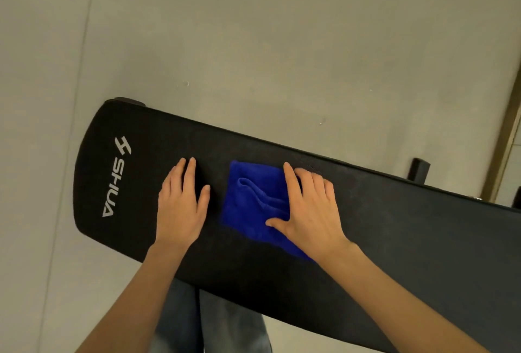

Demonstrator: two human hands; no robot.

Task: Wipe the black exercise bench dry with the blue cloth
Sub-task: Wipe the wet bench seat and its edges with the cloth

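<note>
Black padded exercise bench fills the lower half of your head view. Its long axis runs from the left, slightly higher, down toward the right edge, where the pad passes out of frame. The rounded end points left and carries white SHUA lettering with a logo mark above it, printed across the pad's width. The surface is matt and dark, with faint dull smears around the middle. I cannot tell whether those are damp.

Your blue terry cloth lies on the pad about midway across its width, just right of your left hand and apart from it. It is folded into a rough rectangle, with a raised wrinkle running through its centre toward your right hand.

Your left hand rests flat on bare pad between the lettering and the cloth — fingers straight and close together, thumb held out to the side. Your right hand presses flat on the cloth's right part, fingers spread and extended; the thumb lies on the cloth and the outer fingers reach past its edge onto the pad.

Beyond the bench lies a pale grey floor. A black frame post stands behind the far edge at the right, near a tan wall trim. Blue denim legs show below the near edge.
</note>
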